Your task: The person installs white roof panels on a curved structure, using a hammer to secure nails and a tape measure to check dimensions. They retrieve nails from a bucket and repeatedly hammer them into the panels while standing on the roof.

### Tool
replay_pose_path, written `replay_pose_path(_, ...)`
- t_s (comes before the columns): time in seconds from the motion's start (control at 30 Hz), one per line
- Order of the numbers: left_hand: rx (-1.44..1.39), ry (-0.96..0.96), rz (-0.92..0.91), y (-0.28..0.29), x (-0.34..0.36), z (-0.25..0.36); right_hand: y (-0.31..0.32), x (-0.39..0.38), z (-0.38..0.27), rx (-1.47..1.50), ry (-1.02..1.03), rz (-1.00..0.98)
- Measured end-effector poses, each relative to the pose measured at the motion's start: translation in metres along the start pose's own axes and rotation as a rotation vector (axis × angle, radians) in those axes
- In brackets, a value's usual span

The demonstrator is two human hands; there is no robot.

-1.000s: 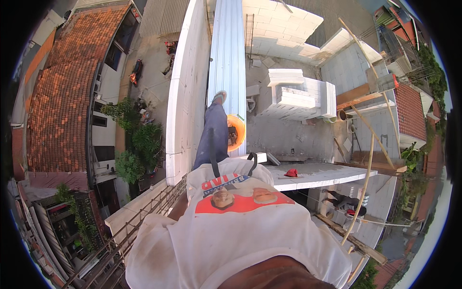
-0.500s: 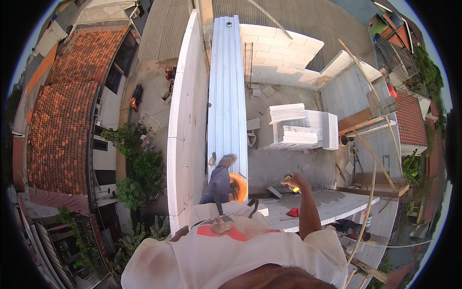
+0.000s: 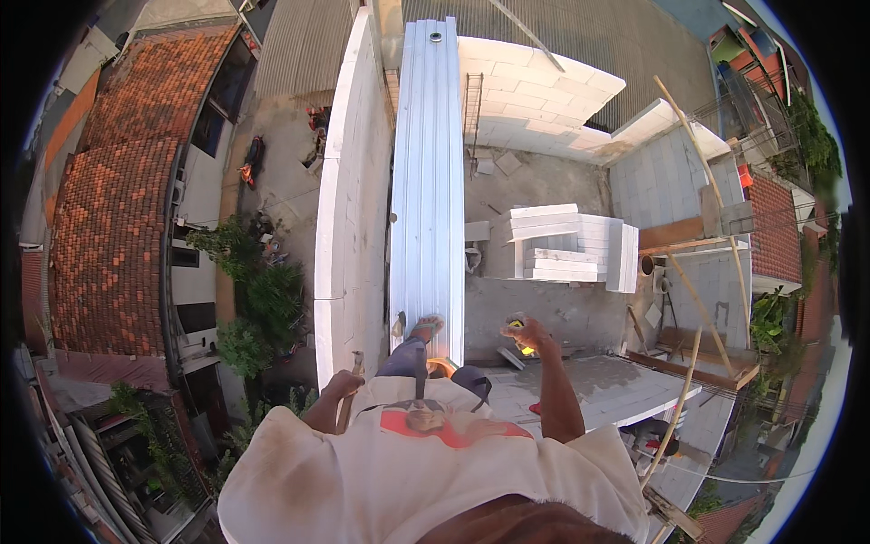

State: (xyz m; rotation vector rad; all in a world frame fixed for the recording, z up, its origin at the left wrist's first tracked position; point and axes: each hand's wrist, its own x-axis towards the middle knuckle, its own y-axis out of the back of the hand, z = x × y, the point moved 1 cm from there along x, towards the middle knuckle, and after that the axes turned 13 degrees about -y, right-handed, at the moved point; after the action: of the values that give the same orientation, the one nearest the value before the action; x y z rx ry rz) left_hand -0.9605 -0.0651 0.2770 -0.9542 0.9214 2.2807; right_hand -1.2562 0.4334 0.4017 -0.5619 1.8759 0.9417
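Observation:
I stand high up on a long ribbed metal sheet (image 3: 428, 181) that lies along the top of a white block wall (image 3: 349, 208). My sandalled foot (image 3: 426, 325) rests on the sheet's near end. My left hand (image 3: 343, 385) is closed around a wooden-handled tool (image 3: 355, 364) beside my hip, over the wall top. My right hand (image 3: 527, 335) is raised out to the right and grips a small yellow object (image 3: 518, 321). My white printed shirt (image 3: 426, 462) hides the rest of my body.
Left of the wall is a deep drop to a yard with bushes (image 3: 258, 299) and tiled roofs (image 3: 118, 190). To the right, below, lie a concrete floor with stacked white blocks (image 3: 566, 245), a grey slab (image 3: 598, 381) and bamboo poles (image 3: 698, 299).
My right hand has come up from out of sight and moved out to the right with the yellow object. The leg and foot have shifted along the sheet, and my view has tipped further forward.

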Motion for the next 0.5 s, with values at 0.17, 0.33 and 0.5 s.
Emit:
replay_pose_path(0.17, 0.036, 0.000, 0.001, 0.089, 0.012, 0.061, -0.060, -0.046, 0.100, -0.025, -0.380, 0.048)
replay_pose_path(0.33, 0.382, -0.571, -0.051, 0.105, 0.068, 0.017, -0.120, -0.041, 0.207, -0.115, -0.460, -0.139)
replay_pose_path(0.5, -0.232, 0.099, -0.032, 0.136, 0.103, 0.057, -0.092, -0.019, 0.172, 0.114, -0.445, -0.062)
